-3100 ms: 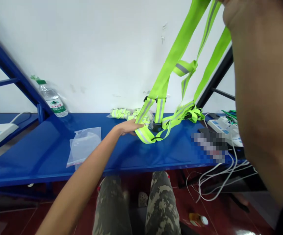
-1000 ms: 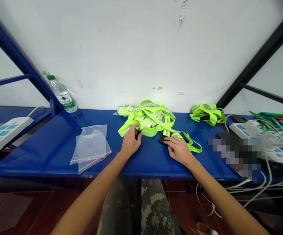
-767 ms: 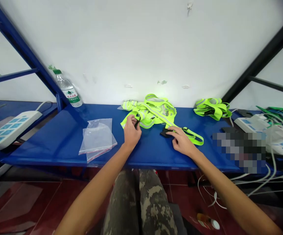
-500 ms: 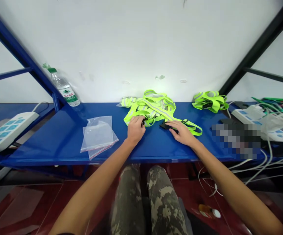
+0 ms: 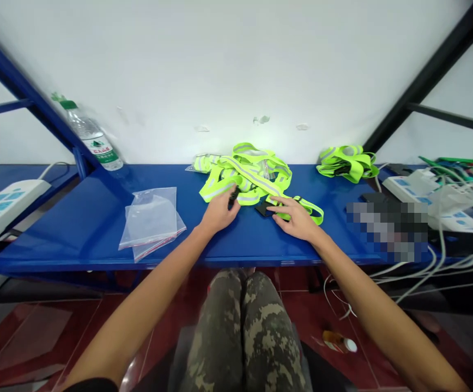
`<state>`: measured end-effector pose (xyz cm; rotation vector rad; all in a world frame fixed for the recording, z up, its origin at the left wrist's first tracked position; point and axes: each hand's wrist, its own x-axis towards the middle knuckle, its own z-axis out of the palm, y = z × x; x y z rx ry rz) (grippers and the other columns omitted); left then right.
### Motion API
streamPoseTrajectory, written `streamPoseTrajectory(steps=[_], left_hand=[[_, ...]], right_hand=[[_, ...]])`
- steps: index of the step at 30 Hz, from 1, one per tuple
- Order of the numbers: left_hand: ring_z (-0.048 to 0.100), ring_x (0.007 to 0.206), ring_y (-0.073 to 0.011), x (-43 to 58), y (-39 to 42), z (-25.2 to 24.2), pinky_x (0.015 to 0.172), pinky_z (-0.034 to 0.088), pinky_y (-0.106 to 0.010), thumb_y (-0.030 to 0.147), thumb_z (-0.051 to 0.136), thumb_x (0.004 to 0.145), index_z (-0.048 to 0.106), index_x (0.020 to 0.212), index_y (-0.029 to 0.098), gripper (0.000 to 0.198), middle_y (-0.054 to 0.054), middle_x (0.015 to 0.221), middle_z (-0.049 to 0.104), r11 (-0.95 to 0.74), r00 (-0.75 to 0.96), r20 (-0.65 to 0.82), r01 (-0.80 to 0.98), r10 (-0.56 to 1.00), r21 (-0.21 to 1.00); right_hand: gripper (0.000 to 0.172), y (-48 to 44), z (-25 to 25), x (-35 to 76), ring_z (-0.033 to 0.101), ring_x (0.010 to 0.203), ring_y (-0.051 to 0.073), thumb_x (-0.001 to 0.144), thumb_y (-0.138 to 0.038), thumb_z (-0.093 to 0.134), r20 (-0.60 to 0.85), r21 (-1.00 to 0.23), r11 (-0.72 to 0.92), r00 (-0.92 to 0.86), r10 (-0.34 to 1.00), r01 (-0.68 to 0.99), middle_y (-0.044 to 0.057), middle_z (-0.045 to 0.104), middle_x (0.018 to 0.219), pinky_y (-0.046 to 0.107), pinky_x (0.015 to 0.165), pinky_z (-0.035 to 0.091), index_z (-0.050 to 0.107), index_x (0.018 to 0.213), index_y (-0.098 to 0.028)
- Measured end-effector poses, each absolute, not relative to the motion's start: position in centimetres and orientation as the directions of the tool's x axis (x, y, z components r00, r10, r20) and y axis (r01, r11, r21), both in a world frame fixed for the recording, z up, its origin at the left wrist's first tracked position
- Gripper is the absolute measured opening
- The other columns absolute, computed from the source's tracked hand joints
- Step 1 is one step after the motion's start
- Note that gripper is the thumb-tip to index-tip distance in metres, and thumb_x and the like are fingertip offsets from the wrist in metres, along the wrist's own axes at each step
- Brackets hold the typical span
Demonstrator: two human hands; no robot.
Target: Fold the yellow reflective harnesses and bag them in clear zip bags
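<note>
A neon yellow-green reflective vest (image 5: 244,179) lies in a tangled heap of straps with silver stripes on the blue shelf (image 5: 77,228). My left hand (image 5: 219,213) pinches a small black plastic clip (image 5: 233,197) at the heap's near edge. My right hand (image 5: 296,218) rests over a strap of the vest (image 5: 312,211), its fingers on a flat black buckle (image 5: 264,208).
A folded vest bundle (image 5: 346,163) lies to the right, and a bag of folded strips (image 5: 206,162) lies behind the heap. Clear zip bags (image 5: 150,220), a water bottle (image 5: 90,144), power strips (image 5: 408,188) and tangled white cables surround them. My knees show below the shelf edge.
The vest, held up a few seconds ago, now lies heaped on the shelf. My left hand has drawn slightly back with the clip, and my right hand has shifted slightly left.
</note>
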<state>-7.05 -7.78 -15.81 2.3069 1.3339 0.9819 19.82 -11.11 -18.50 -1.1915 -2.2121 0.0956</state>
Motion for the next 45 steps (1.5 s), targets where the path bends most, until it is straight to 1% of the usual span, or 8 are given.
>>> streamPoseTrajectory(steps=[4,12,20,24,29,34,38,45], left_hand=[[0.061,0.076,-0.0211,-7.2,-7.8,-15.2,0.086,0.050,-0.035,0.032,0.045,0.098,0.067,0.105,0.015,0.029,-0.006,0.077,0.062,-0.377,0.053,0.478,0.693,0.877,0.615],[0.050,0.126,-0.0311,-7.0,-7.3,-15.4,0.109,0.037,-0.048,0.037,0.035,0.102,0.054,0.119,0.011,0.036,-0.022,0.127,0.058,-0.356,-0.243,0.721,0.741,0.649,0.570],[0.038,0.146,-0.0316,-7.1,-6.9,-15.5,0.117,0.030,-0.051,0.034,0.041,0.100,0.053,0.108,0.014,0.024,-0.022,0.141,0.054,-0.537,0.072,0.753,0.746,0.653,0.394],[0.067,0.105,-0.0244,-6.3,-6.4,-15.2,0.088,0.049,-0.037,0.031,0.045,0.098,0.047,0.088,0.021,0.014,-0.010,0.097,0.067,-0.649,0.298,0.633,0.621,0.714,0.440],[0.050,0.061,-0.0167,-4.1,-5.5,-15.0,0.062,0.038,-0.029,0.023,0.038,0.099,0.041,0.094,0.022,0.006,0.000,0.076,0.054,-0.697,0.486,0.506,0.572,0.712,0.432],[0.052,0.069,-0.0173,-2.9,-5.8,-16.0,0.065,0.040,-0.029,0.021,0.027,0.103,0.043,0.106,0.019,0.017,-0.004,0.087,0.056,-0.744,0.552,0.506,0.558,0.663,0.366],[0.062,0.087,-0.0207,-3.0,-6.1,-17.0,0.078,0.050,-0.034,0.027,0.042,0.101,0.038,0.131,0.014,0.032,-0.013,0.107,0.061,-0.723,0.484,0.543,0.532,0.686,0.440],[0.058,0.112,-0.0268,-3.5,-5.7,-17.8,0.099,0.051,-0.044,0.004,0.051,0.083,0.061,0.124,0.011,0.043,-0.016,0.118,0.059,-0.754,0.467,0.635,0.581,0.616,0.305]], right_hand=[[0.038,-11.3,-18.4,19.5,0.062,0.123,0.028,0.098,-0.033,0.051,0.504,-0.343,0.550,-0.344,0.792,0.762,0.013,0.067,0.131,0.048,0.109,0.048,0.066,0.129,-0.018],[0.035,-11.1,-18.1,19.3,0.070,0.104,0.027,0.102,-0.032,0.042,0.593,-0.391,0.507,-0.210,0.777,0.768,0.015,0.073,0.113,0.042,0.094,0.055,0.068,0.117,-0.015],[0.026,-10.8,-18.8,19.5,0.067,0.106,0.030,0.094,-0.036,0.061,0.589,-0.380,0.595,-0.312,0.746,0.708,0.013,0.072,0.111,0.047,0.097,0.053,0.067,0.112,-0.019],[0.017,-10.7,-18.7,19.7,0.067,0.103,0.027,0.089,-0.031,0.066,0.600,-0.453,0.608,-0.281,0.749,0.651,0.011,0.071,0.108,0.045,0.096,0.053,0.068,0.102,-0.020],[0.017,-10.7,-18.2,19.9,0.067,0.099,0.024,0.082,-0.020,0.062,0.607,-0.541,0.585,-0.200,0.769,0.604,0.009,0.071,0.104,0.040,0.091,0.052,0.064,0.099,-0.020],[0.014,-10.9,-18.3,20.0,0.069,0.089,0.023,0.086,-0.027,0.060,0.548,-0.668,0.444,-0.009,0.837,0.597,0.007,0.072,0.099,0.036,0.082,0.054,0.061,0.099,-0.021],[0.020,-10.8,-18.3,20.2,0.069,0.085,0.024,0.090,-0.033,0.059,0.551,-0.683,0.388,0.087,0.830,0.619,0.008,0.073,0.098,0.038,0.079,0.054,0.064,0.105,-0.020],[0.021,-11.0,-17.9,20.0,0.068,0.094,0.022,0.095,-0.023,0.054,0.709,-0.473,0.573,-0.096,0.698,0.670,0.010,0.071,0.104,0.037,0.085,0.055,0.072,0.105,-0.020]])
